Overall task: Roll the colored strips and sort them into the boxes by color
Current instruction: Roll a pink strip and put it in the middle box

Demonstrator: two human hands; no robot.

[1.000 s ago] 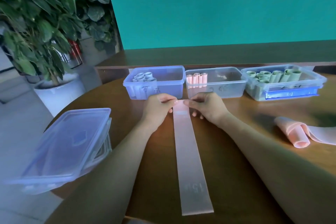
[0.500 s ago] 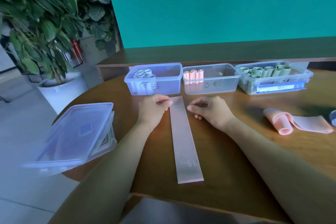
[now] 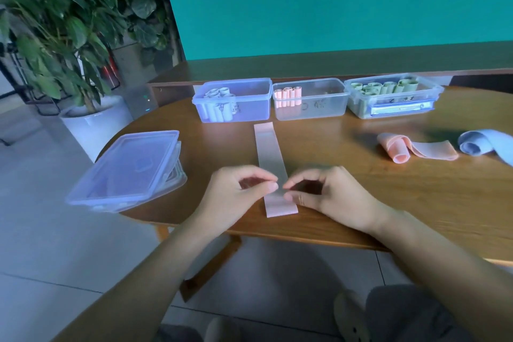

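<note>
A long pink strip lies flat on the wooden table, running from the boxes toward me. My left hand and my right hand sit on either side of its near part. Their curled fingertips meet over the strip's edges, and I cannot tell whether they pinch it or only touch it. At the back stand three boxes: a blue box with pale rolls, a clear box with pink rolls, and a clear box with green rolls.
A half-rolled pink strip and a half-rolled blue strip lie at the right. A closed lidded box overhangs the table's left edge. A potted plant stands on the floor at the left.
Both hands let go of the strip's far end and moved back to its near part. The view has tilted down.
</note>
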